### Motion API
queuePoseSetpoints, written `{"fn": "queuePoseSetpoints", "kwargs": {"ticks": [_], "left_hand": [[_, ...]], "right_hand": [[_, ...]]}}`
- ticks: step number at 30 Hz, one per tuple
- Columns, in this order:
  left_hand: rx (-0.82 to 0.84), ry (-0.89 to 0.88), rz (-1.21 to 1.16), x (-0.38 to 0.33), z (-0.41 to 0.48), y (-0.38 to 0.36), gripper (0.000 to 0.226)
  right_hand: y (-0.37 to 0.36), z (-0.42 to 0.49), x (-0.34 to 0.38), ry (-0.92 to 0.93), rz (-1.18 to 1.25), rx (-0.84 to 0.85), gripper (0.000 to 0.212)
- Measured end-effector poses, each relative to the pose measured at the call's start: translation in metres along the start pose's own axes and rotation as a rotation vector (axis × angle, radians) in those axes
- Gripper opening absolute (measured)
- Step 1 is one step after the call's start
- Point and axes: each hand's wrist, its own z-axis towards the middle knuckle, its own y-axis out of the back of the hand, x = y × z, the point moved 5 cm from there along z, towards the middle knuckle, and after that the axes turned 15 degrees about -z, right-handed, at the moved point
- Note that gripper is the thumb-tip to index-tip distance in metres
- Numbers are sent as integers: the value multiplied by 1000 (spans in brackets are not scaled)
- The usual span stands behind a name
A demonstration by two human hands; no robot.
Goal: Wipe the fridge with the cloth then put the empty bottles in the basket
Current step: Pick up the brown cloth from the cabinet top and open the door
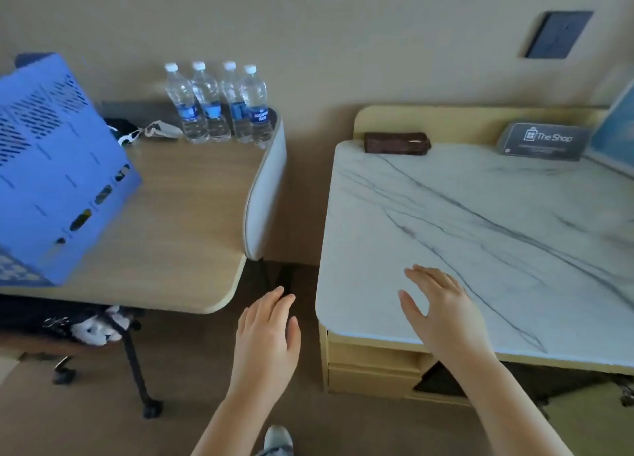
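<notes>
The person's forearms [507, 394] are bare as far up as they show, and so are the left hand [267, 335] and the right hand [439, 313]. Low between the arms sits the rounded toe of a pale grey shoe [278, 436], too blurred for detail.

Wooden table [164, 222]: blue basket [51, 167] sits tilted on its left part, blocking that side. Four water bottles [209, 108] stand in a tight row at its back right corner. Pale crumpled fabric [161, 130] lies at its back centre, just beside them. Table's centre and front right bare. Grey chair back [266, 194] hugs its right edge; beyond, open floor gap, then marble-topped cabinet [480, 232].
</notes>
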Motion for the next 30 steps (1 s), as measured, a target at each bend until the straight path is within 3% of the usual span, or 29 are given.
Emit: {"fn": "queuePoseSetpoints", "kwargs": {"ticks": [11, 21, 30], "left_hand": [[194, -242, -138, 19, 197, -92, 31], [263, -243, -158, 33, 318, -174, 25], [295, -68, -79, 48, 335, -221, 36]], "right_hand": [[-22, 132, -20, -251, -122, -25, 33], [-47, 254, -20, -150, -191, -47, 34], [-91, 348, -42, 48, -187, 21, 43]]}}
